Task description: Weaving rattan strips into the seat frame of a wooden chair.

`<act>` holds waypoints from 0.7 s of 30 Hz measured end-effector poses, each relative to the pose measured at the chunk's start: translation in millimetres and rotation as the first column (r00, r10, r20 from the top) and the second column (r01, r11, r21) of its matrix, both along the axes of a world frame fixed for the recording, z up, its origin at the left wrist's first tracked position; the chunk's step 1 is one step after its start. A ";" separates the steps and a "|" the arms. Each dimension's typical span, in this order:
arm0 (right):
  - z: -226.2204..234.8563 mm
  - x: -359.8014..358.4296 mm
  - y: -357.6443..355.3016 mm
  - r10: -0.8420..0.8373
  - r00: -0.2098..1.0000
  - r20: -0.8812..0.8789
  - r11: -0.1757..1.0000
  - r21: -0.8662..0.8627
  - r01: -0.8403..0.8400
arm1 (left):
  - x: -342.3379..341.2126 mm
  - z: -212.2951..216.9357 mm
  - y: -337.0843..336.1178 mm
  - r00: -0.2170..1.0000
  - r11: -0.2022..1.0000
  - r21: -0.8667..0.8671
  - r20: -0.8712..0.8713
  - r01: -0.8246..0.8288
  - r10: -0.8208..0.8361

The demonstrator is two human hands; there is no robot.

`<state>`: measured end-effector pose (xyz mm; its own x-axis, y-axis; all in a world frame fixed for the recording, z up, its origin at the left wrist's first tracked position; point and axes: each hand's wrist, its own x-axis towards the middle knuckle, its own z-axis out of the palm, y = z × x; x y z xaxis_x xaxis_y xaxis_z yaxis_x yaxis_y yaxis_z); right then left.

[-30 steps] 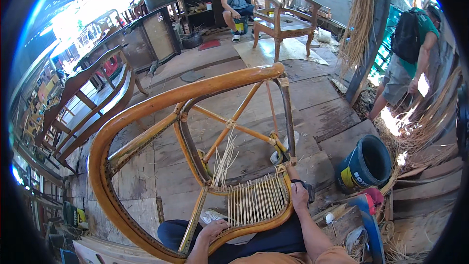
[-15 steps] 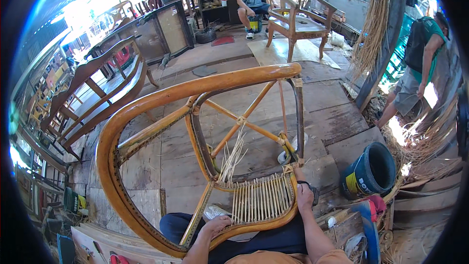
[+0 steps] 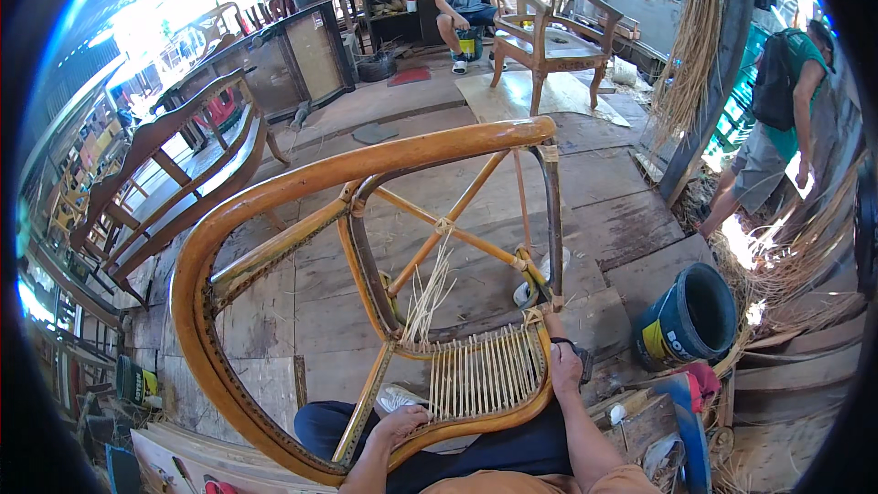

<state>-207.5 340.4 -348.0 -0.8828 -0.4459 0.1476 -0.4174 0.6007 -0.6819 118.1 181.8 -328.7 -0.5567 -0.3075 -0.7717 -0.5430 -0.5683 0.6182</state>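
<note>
A rattan chair frame [image 3: 229, 199] of glossy orange-brown poles lies tilted across my lap. Pale cane strips [image 3: 485, 368] run side by side over its near panel, and a loose bundle of strips [image 3: 428, 297] sticks up beside them. My left hand [image 3: 402, 423] is closed on the near rail, fingertips at the left end of the strips. At the panel's right side, my right hand [image 3: 565, 368] is closed round a black-handled tool [image 3: 583, 361], its index finger stretched along the rail. The tool's working end is hidden.
A dark bucket [image 3: 688, 316] stands right of the chair frame, near wood pieces and a blue board [image 3: 688, 421]. A wooden bench [image 3: 174, 174] is at left, an armchair [image 3: 549, 50] at the back. One person sits behind; another [image 3: 791, 101] bends among fibres at right.
The view has shifted slightly, so most things sit a little further left. Both my hands keep their places on the chair frame. The person at right has lowered an arm.
</note>
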 end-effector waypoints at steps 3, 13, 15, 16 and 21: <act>-1.8 -0.1 0.0 0.012 1.000 0.007 1.000 0.000 -0.012 | 1.2 -0.1 -0.6 1.000 0.999 0.027 -0.002 -0.023 0.023; -2.4 -0.6 -0.2 0.018 1.000 0.003 1.000 0.001 -0.018 | 2.5 0.6 0.4 1.000 0.999 -0.035 0.011 0.011 -0.010; -2.0 -0.5 0.2 0.015 1.000 0.001 1.000 0.003 -0.015 | 3.4 -1.9 1.1 1.000 0.999 -0.036 0.003 0.002 -0.002; -1.1 -0.7 0.8 0.020 0.999 0.033 0.999 0.026 -0.021 | 1.4 3.0 1.5 1.000 0.998 -0.054 0.009 0.011 -0.011; -0.3 0.0 0.8 0.031 0.996 0.081 0.997 0.071 -0.037 | 3.0 -5.4 1.9 1.000 0.999 -0.034 -0.010 -0.028 0.028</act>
<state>-207.5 341.2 -348.3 -0.8747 -0.4826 0.0441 -0.3846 0.6358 -0.6692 121.1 183.7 -334.1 -0.5547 -0.3489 -0.7554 -0.5213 -0.5619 0.6423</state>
